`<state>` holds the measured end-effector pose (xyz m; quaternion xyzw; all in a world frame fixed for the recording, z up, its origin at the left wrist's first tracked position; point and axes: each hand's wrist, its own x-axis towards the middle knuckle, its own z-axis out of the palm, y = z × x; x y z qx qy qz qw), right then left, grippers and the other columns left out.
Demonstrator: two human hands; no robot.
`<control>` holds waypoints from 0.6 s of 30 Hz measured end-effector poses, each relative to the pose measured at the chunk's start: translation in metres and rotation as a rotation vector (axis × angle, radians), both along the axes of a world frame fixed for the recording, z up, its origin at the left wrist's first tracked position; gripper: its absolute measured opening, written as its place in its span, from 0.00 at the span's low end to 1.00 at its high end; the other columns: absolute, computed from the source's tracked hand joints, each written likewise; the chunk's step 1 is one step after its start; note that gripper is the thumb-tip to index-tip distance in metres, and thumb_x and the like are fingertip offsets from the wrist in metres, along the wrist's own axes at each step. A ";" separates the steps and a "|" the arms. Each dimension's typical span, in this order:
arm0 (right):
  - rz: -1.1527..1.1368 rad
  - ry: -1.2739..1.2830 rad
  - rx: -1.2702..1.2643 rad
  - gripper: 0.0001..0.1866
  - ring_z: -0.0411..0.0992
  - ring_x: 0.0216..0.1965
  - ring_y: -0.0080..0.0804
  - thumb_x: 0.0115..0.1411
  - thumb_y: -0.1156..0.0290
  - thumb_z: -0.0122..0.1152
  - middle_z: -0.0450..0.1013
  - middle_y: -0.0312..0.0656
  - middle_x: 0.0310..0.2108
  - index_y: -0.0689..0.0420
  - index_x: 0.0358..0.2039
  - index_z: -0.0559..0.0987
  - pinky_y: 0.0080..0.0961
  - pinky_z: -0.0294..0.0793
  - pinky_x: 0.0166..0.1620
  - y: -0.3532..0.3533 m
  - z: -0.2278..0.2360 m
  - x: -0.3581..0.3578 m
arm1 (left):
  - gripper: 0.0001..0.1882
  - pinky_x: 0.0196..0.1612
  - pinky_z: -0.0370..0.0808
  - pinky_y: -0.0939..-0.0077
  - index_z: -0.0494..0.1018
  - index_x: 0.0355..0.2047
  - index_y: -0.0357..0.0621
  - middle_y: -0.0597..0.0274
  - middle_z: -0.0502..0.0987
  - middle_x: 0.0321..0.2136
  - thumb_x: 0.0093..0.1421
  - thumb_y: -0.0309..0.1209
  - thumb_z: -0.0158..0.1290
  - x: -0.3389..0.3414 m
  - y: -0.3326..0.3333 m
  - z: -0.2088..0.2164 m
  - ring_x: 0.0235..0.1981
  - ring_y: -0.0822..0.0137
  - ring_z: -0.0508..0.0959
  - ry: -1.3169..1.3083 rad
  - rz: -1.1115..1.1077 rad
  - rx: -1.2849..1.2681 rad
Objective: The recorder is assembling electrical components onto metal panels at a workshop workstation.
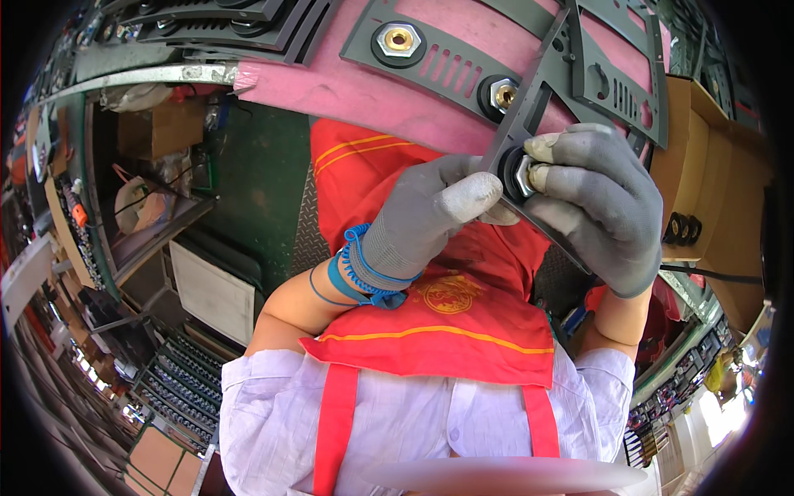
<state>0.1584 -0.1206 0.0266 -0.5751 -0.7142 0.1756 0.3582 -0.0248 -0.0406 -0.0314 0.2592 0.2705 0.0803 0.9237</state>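
A dark grey panel point(523, 124) is held tilted up off the pink-covered bench, over my lap. My left hand point(442, 202), in a grey glove, grips its near edge, with the thumb in front and some fingers hidden behind. At the panel's lower part sits a silver hex nut point(524, 175) against a black round washer point(509, 172). The gloved right hand point(595, 194) pinches this nut between thumb and fingertips. Beyond it, another grey panel point(451, 51) lies flat, bearing a brass-centred hex fitting point(399, 40) and a second fitting point(501, 95).
More slotted grey panels point(616, 95) lie at the right of the pink bench cover point(331, 87). Stacked panels point(285, 33) stand at far left. An open cardboard box point(715, 165) with black rings point(682, 229) stands right. A shelf point(161, 240) is to my left.
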 end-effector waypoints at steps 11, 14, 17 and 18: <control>-0.310 -0.095 0.073 0.31 0.64 0.28 0.38 0.64 0.46 0.40 0.65 0.41 0.23 0.57 0.13 0.70 0.49 0.61 0.51 -0.013 0.000 -0.002 | 0.24 0.45 0.75 0.71 0.71 0.42 0.30 0.55 0.77 0.36 0.59 0.42 0.52 0.001 -0.002 -0.005 0.37 0.67 0.78 -0.022 0.014 0.014; -0.196 -0.045 -0.026 0.31 0.66 0.30 0.37 0.64 0.46 0.39 0.67 0.42 0.24 0.56 0.10 0.64 0.49 0.62 0.53 -0.014 0.007 -0.004 | 0.23 0.45 0.75 0.70 0.71 0.42 0.30 0.55 0.77 0.36 0.59 0.42 0.52 0.002 -0.002 -0.004 0.38 0.66 0.78 -0.017 0.022 0.003; -0.265 -0.026 -0.063 0.29 0.70 0.38 0.43 0.65 0.50 0.39 0.73 0.46 0.29 0.56 0.12 0.64 0.51 0.63 0.52 -0.016 0.018 0.000 | 0.23 0.45 0.75 0.70 0.71 0.42 0.30 0.56 0.77 0.36 0.60 0.42 0.51 0.002 -0.002 -0.003 0.38 0.67 0.78 -0.013 0.038 0.003; -0.222 -0.046 -0.170 0.28 0.71 0.41 0.45 0.65 0.51 0.39 0.74 0.47 0.31 0.56 0.13 0.64 0.52 0.63 0.52 -0.015 0.018 0.002 | 0.22 0.46 0.74 0.71 0.71 0.42 0.30 0.56 0.77 0.36 0.60 0.42 0.51 0.002 -0.003 -0.002 0.38 0.67 0.77 -0.002 0.043 0.005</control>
